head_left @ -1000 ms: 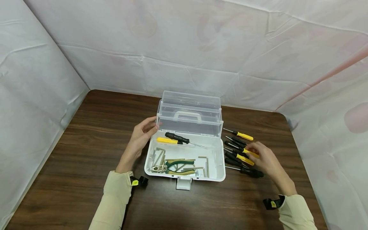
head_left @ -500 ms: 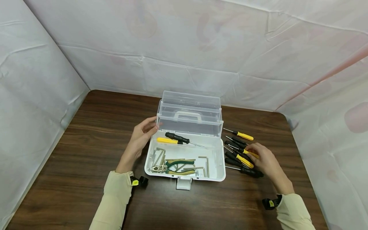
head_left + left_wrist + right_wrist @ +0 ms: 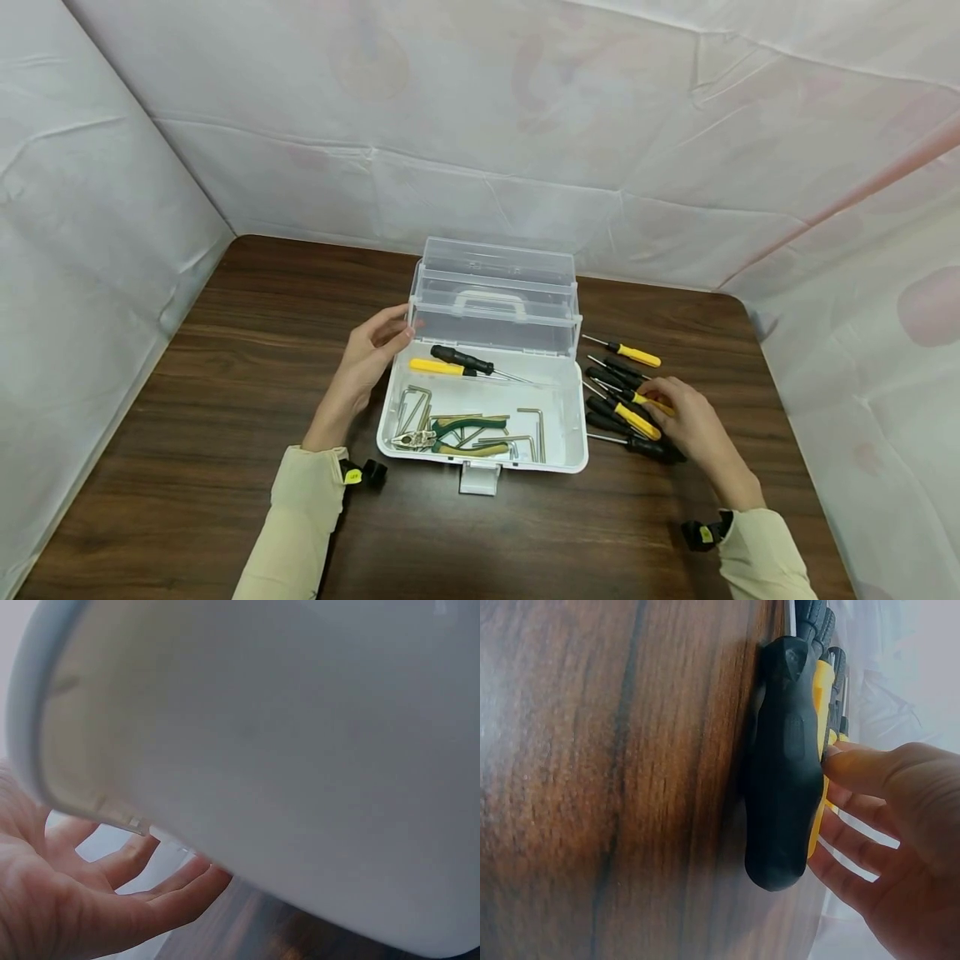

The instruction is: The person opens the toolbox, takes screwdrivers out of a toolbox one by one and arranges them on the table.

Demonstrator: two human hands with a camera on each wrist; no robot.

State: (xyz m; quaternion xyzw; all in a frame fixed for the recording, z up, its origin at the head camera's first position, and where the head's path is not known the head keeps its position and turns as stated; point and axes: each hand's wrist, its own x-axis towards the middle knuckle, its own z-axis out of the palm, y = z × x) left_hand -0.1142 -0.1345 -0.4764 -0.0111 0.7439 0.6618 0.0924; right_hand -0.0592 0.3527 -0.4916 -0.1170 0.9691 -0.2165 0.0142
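Observation:
A white toolbox [image 3: 557, 392] stands in the middle with its clear lid [image 3: 495, 333] raised. My left hand [image 3: 364, 363] holds its rear left corner, thumb near the lid's edge and fingers behind. In the left wrist view those fingers [image 3: 176, 900] curve loosely beyond the box wall. My right hand [image 3: 692, 418] pinches the yellow handle of a screwdriver [image 3: 645, 398] in the pile right of the box. In the right wrist view a large black-handled screwdriver [image 3: 784, 772] lies close to the thumb and hides part of the grip.
Inside the box are pliers [image 3: 472, 425], several hex keys [image 3: 540, 425], a yellow screwdriver [image 3: 437, 367] and a black screwdriver [image 3: 453, 358]. Another yellow-handled screwdriver [image 3: 637, 356] lies at the back of the pile. Fabric walls [image 3: 480, 125] enclose the wooden table [image 3: 247, 358].
My right hand has shifted very slightly left, still at the yellow handle. My left hand and the toolbox have stayed put.

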